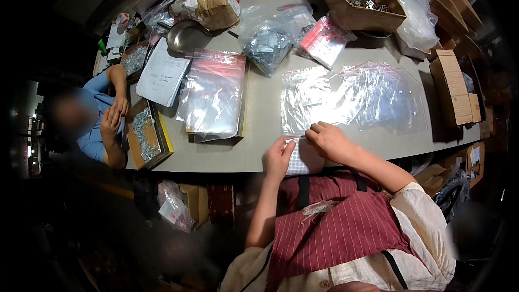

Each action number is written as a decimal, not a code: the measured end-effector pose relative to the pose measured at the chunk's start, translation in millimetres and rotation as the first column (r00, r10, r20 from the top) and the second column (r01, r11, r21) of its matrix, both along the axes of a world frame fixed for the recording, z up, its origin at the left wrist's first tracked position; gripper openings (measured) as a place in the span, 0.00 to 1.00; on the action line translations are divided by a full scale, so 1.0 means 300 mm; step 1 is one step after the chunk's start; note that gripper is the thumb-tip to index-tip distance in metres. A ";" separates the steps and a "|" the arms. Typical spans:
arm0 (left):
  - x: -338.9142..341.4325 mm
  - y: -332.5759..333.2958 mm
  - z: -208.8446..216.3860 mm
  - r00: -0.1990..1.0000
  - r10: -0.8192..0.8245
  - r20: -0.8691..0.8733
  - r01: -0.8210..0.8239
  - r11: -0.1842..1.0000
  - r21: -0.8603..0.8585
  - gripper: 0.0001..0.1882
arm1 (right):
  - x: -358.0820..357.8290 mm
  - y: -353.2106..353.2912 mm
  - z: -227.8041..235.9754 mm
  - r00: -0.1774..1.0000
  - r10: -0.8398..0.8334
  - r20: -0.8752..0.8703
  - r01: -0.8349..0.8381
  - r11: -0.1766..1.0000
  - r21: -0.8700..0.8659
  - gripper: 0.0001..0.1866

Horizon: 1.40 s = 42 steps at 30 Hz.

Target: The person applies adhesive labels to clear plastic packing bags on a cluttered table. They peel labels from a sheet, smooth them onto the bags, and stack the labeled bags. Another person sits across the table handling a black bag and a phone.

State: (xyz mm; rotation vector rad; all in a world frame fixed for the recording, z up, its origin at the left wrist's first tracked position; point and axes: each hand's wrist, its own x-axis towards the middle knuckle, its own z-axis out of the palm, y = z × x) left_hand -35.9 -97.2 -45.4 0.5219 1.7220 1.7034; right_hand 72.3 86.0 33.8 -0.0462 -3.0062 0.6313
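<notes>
At the table's front edge, a white sheet with rows of small grey round dots [301, 163], like a sticker sheet, is gripped along its left side by my left hand [277, 158]. My right hand [330, 141] is over the sheet's upper right corner, fingers bent and drawn together. Whatever its fingertips pinch is too small or hidden to make out. Just beyond both hands lies a shiny clear plastic bag [305, 100]. More clear zip bags with red strips [378, 94] overlap it on the right.
Left of me, a stack of clear bags [213, 100] fills a shallow box, beside a notebook [162, 75]. A co-worker in blue sits by a tray of screws [143, 135]. Farther back are a metal scoop [188, 36], a bag of metal parts [268, 48] and a cardboard box [359, 8].
</notes>
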 end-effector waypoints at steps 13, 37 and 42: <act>-0.004 0.000 -0.026 0.996 0.021 -0.084 -0.026 0.998 -0.058 0.10 | -0.235 0.336 -0.117 0.992 -0.114 0.058 0.123 0.978 -0.170 0.12; 0.001 -0.004 0.073 0.979 0.015 -0.205 -0.034 0.995 -0.089 0.10 | -0.342 0.259 -0.092 1.000 0.004 0.016 -0.001 0.971 -0.239 0.18; 0.012 0.000 0.104 0.986 0.052 -0.160 -0.063 0.996 -0.060 0.10 | -0.342 0.189 -0.154 0.985 0.036 -0.170 0.007 0.969 0.247 0.15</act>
